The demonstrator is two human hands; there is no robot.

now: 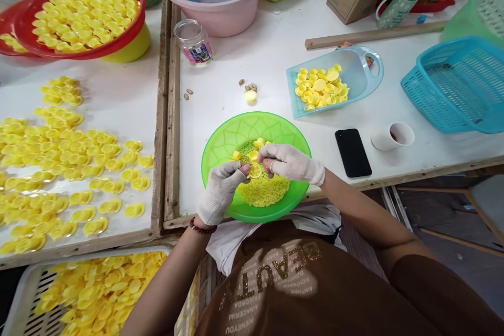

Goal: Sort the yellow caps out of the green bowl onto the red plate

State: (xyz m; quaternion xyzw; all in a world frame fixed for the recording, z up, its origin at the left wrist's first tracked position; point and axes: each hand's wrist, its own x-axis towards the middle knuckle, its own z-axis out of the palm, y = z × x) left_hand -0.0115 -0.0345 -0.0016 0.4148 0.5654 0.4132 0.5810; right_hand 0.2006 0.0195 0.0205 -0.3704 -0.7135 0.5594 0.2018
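A round green basin (216,142) sits at the front edge of the white table, holding small yellow pellets (263,194) and a few yellow cups. Over its left side my left hand (222,186), in a pale glove with bare fingertips, pinches a small yellow cup (255,170) by its edge. My right hand (289,161), gloved the same way, is just right of that cup with its fingers closed together; what they hold, if anything, is too small to make out. Behind the basin, a blue scoop tray (358,76) contains more yellow cups (321,86).
A phone (353,152), a paper cup (392,136) and a blue basket (444,89) stand to the right. Back left are a jar (193,42) and a pink basin (220,13). A wooden rail (159,115) separates the left table, spread with yellow pieces (86,157).
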